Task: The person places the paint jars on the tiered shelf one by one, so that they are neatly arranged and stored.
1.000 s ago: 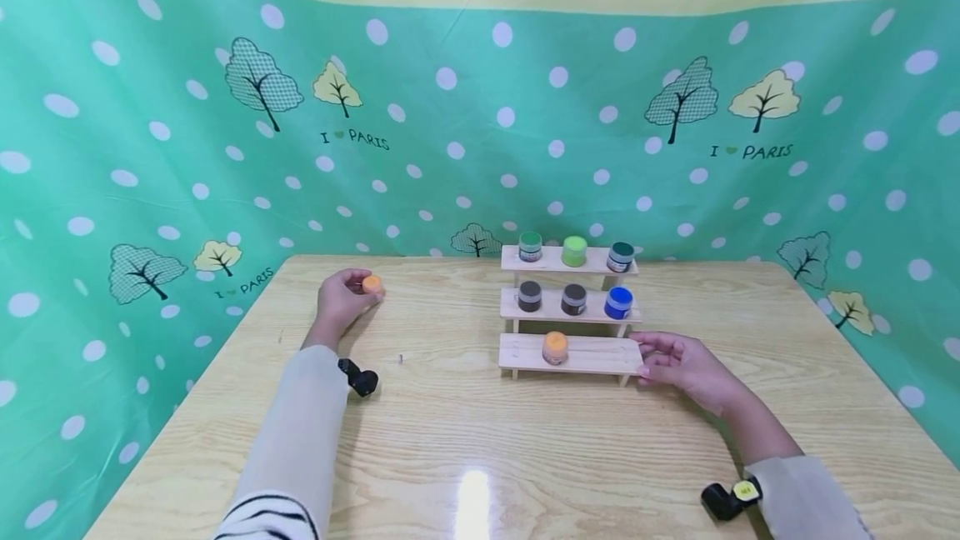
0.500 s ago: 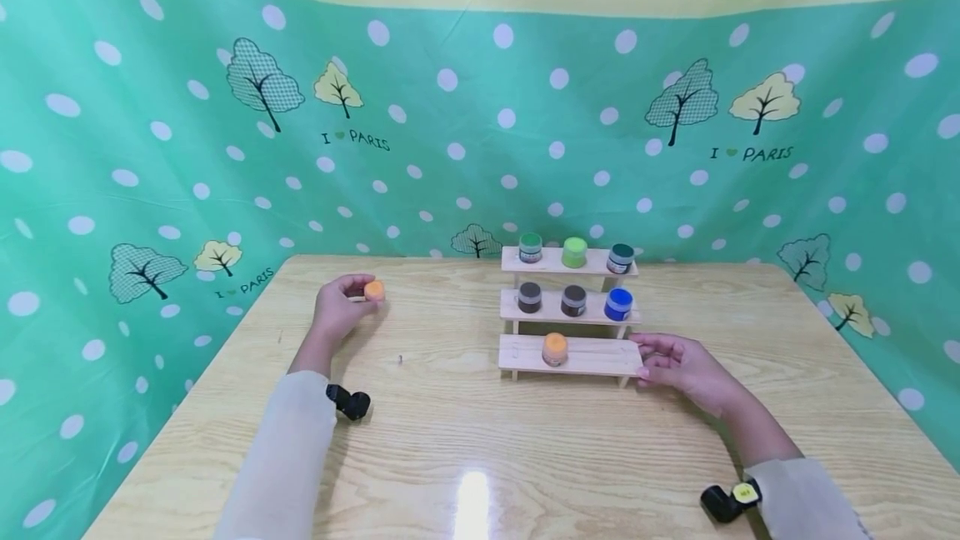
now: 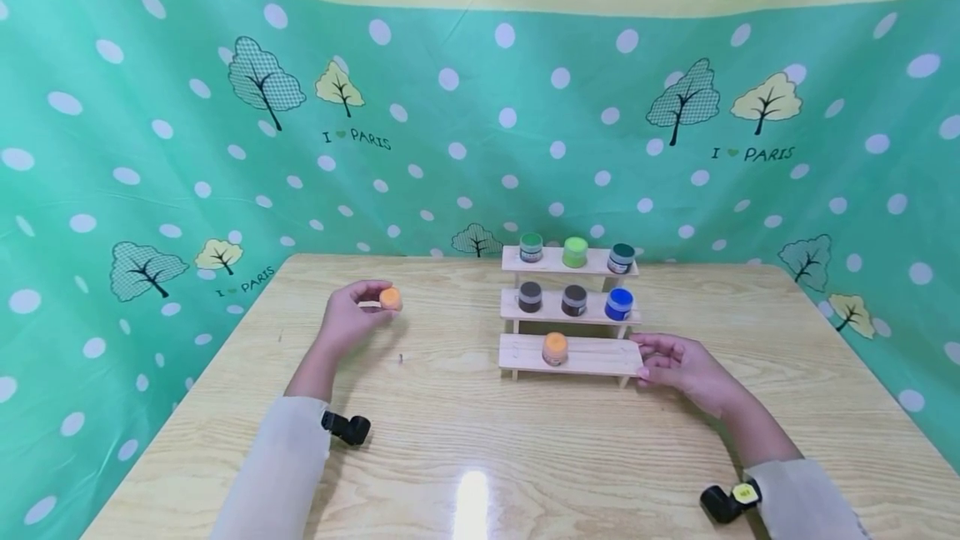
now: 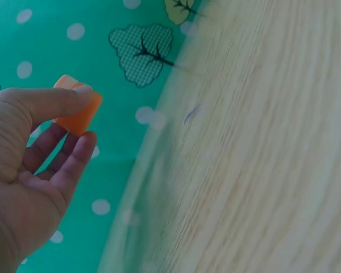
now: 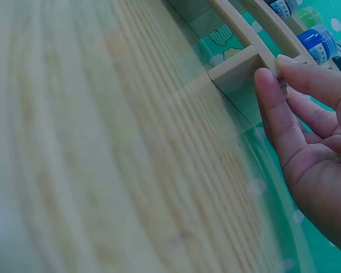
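Note:
My left hand (image 3: 348, 319) pinches a small orange paint jar (image 3: 391, 299) between thumb and fingers, over the table's left side. In the left wrist view the thumb lies across the jar (image 4: 86, 118), hiding part of it. My right hand (image 3: 690, 369) grips the right end of a three-tier wooden display stand (image 3: 603, 354); the right wrist view shows thumb and a finger on the edge of the wood (image 5: 238, 65). Another orange jar (image 3: 555, 348) sits near the middle of the lowest tier.
Two dark jars and a blue jar (image 3: 618, 304) stand on the middle tier. On the top tier are a green jar (image 3: 531, 247), a light green jar (image 3: 574, 252) and a dark green jar (image 3: 621, 257). A polka-dot curtain (image 3: 420, 107) hangs behind the table (image 3: 435, 432).
My left hand has drawn nearer and slightly right, carrying the orange paint jar with it. The right hand and the stand have stayed in place.

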A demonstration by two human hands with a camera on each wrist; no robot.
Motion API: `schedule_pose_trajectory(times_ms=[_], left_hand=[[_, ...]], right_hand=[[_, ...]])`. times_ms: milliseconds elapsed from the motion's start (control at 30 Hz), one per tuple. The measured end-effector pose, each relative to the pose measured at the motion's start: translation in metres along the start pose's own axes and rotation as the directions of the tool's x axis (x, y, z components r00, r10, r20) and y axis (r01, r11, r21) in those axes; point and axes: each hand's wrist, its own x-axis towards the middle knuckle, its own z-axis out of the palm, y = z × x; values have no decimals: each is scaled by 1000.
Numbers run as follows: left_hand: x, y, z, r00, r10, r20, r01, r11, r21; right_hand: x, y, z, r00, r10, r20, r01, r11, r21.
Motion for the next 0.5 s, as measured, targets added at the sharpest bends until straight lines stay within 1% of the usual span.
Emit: schedule_pose_trajectory(times_ms=[167,367,500], left_hand=[[-10,9,6,999,19,43,-18,999,-27],[-21,16,12,996,50,75,-45,996,-71],[-28,22,16,994,47,98,-37,994,-100]], right_hand=[[-1,0,-1,1000,5,-4,-5,1000,13],[-1,-1,0,1000,12,-5,-12,1000,19],[0,-1,0,1000,-4,6,4,1000,30]])
